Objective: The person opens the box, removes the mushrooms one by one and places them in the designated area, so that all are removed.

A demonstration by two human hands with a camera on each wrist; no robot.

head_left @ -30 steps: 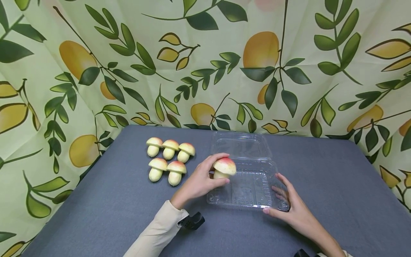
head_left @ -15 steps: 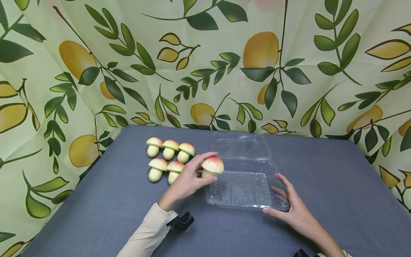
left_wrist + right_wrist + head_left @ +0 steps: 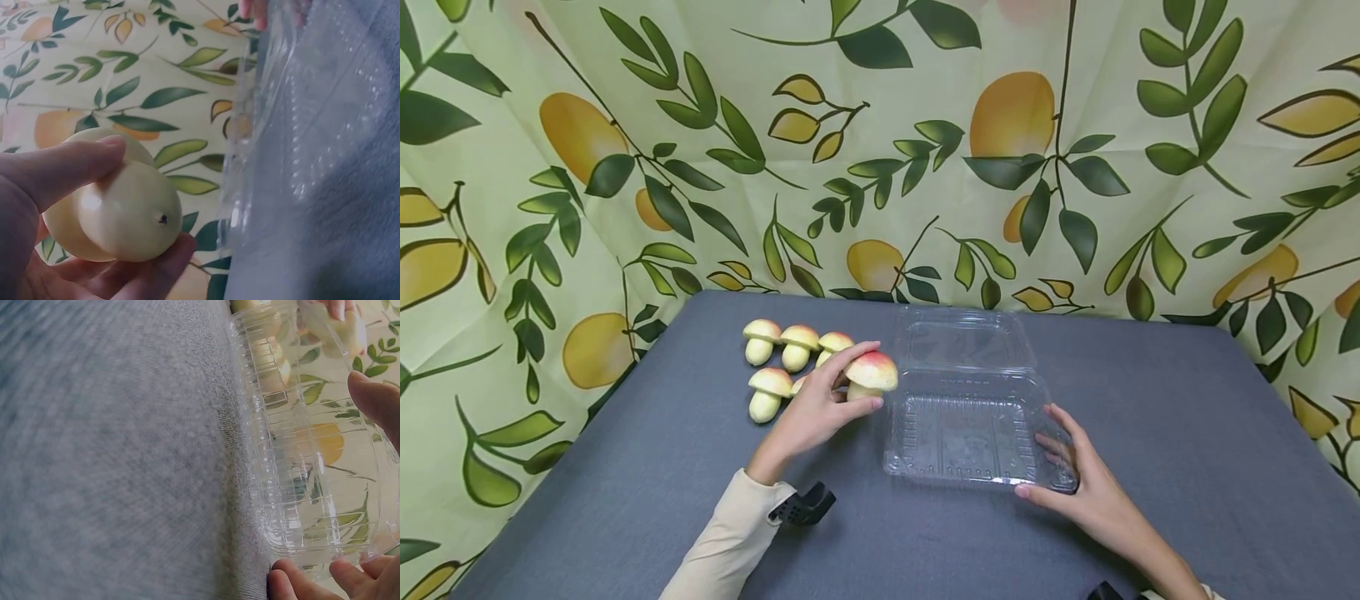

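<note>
My left hand (image 3: pixel 805 417) holds a toy mushroom (image 3: pixel 871 373) between thumb and fingers, above the table just left of a clear plastic clamshell box (image 3: pixel 966 429). The mushroom's cap is cream flushed with red. In the left wrist view its round pale stem end (image 3: pixel 134 212) faces the camera, with a small dark spot. The box lies unfolded, its lid (image 3: pixel 962 337) laid back away from me, and no mushroom is inside. At the box's right end, my right hand (image 3: pixel 1086 483) grips the wall, thumb at the front corner and fingers along the side.
Several similar mushrooms lie in two rows at the left, among them one at the near left (image 3: pixel 765 404) and one at the far left (image 3: pixel 760 342). My left hand partly covers others. A patterned cloth (image 3: pixel 880 167) hangs behind the grey table (image 3: pixel 1187 417).
The left hand has moved left and slightly away from me with the mushroom, from over the box's left side to beyond its left edge. The right hand and box have stayed put.
</note>
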